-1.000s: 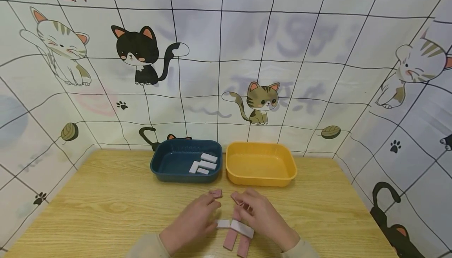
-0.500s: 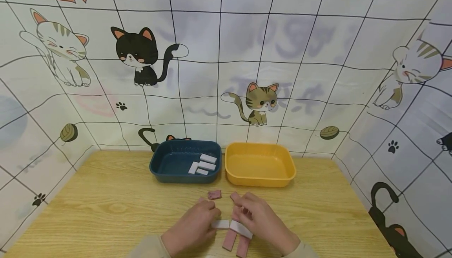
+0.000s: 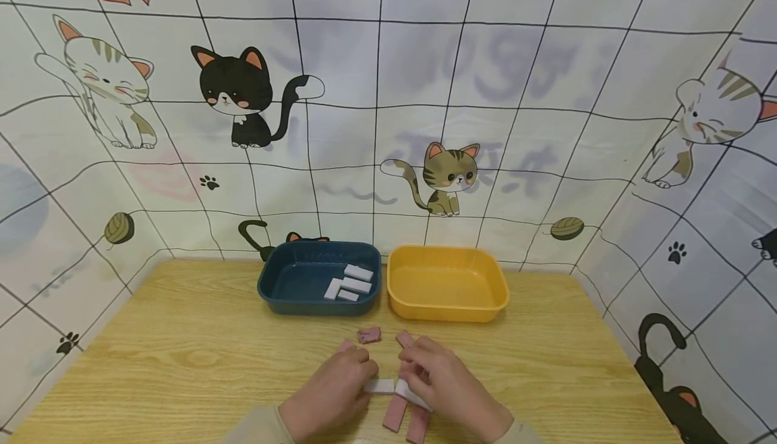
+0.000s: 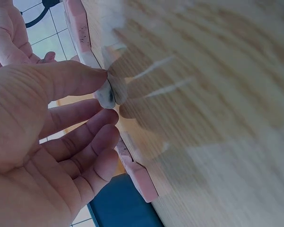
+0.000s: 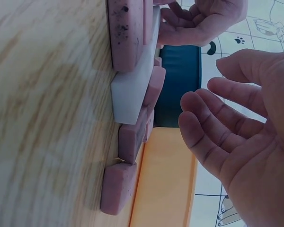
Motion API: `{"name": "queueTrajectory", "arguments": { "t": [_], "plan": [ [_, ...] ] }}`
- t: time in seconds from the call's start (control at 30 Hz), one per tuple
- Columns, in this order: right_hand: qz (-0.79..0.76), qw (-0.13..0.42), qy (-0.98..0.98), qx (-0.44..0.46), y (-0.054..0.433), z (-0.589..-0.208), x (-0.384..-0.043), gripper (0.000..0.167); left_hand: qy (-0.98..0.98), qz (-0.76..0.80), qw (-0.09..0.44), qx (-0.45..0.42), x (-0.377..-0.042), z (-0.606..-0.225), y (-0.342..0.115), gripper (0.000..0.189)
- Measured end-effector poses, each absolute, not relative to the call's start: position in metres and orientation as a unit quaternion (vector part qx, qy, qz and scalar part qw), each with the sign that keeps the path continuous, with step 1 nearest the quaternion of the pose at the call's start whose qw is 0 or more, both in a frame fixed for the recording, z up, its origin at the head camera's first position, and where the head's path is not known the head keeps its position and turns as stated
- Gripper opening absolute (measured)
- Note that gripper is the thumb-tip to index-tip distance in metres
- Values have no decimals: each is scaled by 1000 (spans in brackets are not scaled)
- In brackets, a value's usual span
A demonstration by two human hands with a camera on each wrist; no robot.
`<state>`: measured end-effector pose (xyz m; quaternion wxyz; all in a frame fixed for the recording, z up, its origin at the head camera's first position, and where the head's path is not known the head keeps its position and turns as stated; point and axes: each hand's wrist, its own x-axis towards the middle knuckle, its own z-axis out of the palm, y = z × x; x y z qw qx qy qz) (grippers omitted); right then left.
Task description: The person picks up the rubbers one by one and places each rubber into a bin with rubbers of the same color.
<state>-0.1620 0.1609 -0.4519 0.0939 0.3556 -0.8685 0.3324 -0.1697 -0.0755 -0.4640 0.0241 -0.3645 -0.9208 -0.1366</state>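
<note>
My left hand [image 3: 334,384] pinches a small white block [image 3: 379,386] on the table; its dark-spotted end shows between thumb and fingers in the left wrist view. Just right of it, a longer white block [image 3: 411,395] lies across pink blocks [image 3: 395,413]. Over that group is my right hand [image 3: 452,383]. In the right wrist view, its fingers [image 5: 194,127] are loosely bent and hold nothing, apart from the blocks. Beyond it lies a pink block [image 3: 403,338]. A rough pink piece [image 3: 369,335] and a partly hidden pink block [image 3: 344,345] lie beyond my left hand.
A dark blue tray [image 3: 291,308] with several white blocks [image 3: 357,285] stands at the back of the wooden table [image 3: 182,363]. Beside it on the right is a yellow tray [image 3: 449,313]. Cat-printed sheeting rises behind and at both sides.
My left hand has drawn back a little from the pink pieces and closed finger and thumb on the small white block, which sits slightly further left. The right hand has barely moved.
</note>
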Motion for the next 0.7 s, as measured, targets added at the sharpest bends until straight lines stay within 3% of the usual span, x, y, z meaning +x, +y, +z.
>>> {"name": "queueTrajectory", "arguments": {
  "t": [0.7],
  "plan": [
    [310, 30, -891, 332, 157, -454, -161, 10, -920, -142, 14, -366, -170, -465, -73, 14]
  ]
}}
